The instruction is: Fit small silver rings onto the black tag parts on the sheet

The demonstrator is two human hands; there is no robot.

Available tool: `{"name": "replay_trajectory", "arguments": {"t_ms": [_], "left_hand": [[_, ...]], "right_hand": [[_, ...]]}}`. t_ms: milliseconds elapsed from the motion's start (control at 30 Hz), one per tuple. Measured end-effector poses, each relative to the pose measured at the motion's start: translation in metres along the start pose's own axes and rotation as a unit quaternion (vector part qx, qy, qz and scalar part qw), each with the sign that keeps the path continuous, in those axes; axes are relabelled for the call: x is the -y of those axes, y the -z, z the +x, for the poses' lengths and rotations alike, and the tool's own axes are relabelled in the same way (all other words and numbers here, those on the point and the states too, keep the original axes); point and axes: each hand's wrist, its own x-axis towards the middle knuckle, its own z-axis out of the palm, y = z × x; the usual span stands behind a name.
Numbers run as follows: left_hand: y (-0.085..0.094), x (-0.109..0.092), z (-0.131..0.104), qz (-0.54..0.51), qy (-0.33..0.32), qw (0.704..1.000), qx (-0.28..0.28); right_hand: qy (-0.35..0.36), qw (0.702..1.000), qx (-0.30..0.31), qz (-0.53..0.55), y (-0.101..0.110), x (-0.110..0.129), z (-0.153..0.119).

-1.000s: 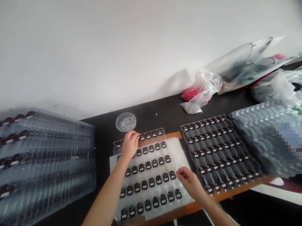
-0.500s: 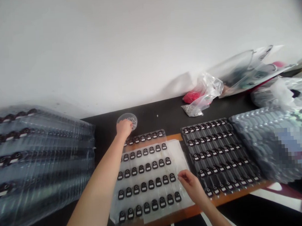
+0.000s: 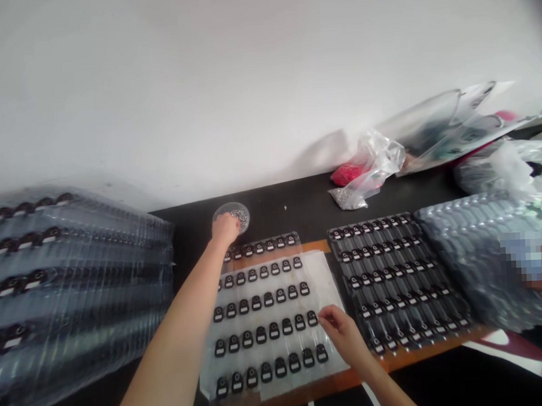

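White wall [image 3: 247,78] is rising behind a black table [image 3: 293,196]; at far left, stacked trays [image 3: 122,287] are standing; next, the left hand [image 3: 226,227] is reaching into a round dish [image 3: 231,206] of metal bits [image 3: 242,219], its hidden fingertips leaving its grip unclear; rightward, a clear tray [image 3: 252,291] is holding rows of black pieces [image 3: 312,319]; beside an end piece, the right hand [image 3: 342,333] is curling, thumb and forefinger close together, whether gripping anything I cannot tell; since a second ago, the left hand has been moving from the tray's back row to the dish, the right hand barely shifting.
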Motion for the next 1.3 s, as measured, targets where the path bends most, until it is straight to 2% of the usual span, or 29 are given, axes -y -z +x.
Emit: {"name": "replay_trajectory", "arguments": {"t_ms": [200,500,733,833,933,1000,1033,1133,1233,1300], "left_hand": [[0.001,0.003,0.001,-0.003,-0.023,1.0,-0.006],[-0.007,0.007,0.003,-0.029,-0.04,0.998,-0.033],[-0.002,0.007,-0.008,-0.076,-0.032,0.989,-0.123],[0.006,0.006,-0.017,-0.149,-0.002,0.97,-0.194],[0.01,-0.003,-0.042,-0.297,0.052,0.924,-0.233],[0.007,-0.016,-0.067,-0.427,0.093,0.879,-0.19],[0.004,-0.025,-0.081,-0.491,0.111,0.849,-0.159],[-0.008,-0.056,-0.124,-0.662,0.15,0.731,-0.073],[-0.013,-0.087,-0.161,-0.752,0.165,0.638,-0.02],[-0.011,-0.102,-0.179,-0.786,0.185,0.589,-0.003]], "right_hand": [[-0.002,1.0,-0.004,-0.001,0.001,-0.002,-0.001],[0.005,1.0,-0.004,-0.008,0.0,-0.002,-0.004],[0.022,0.999,-0.017,-0.025,0.001,0.003,-0.004],[0.024,0.999,-0.013,-0.025,-0.001,0.007,-0.003],[0.026,0.999,-0.007,-0.023,-0.003,0.011,-0.001],[0.036,0.999,0.003,-0.021,-0.005,0.016,0.003],[0.043,0.999,0.006,-0.019,-0.006,0.02,0.006],[0.071,0.997,0.009,-0.011,-0.014,0.04,0.021],[0.105,0.994,0.011,0.002,-0.024,0.066,0.038],[0.128,0.992,0.008,0.011,-0.031,0.083,0.048]]}}
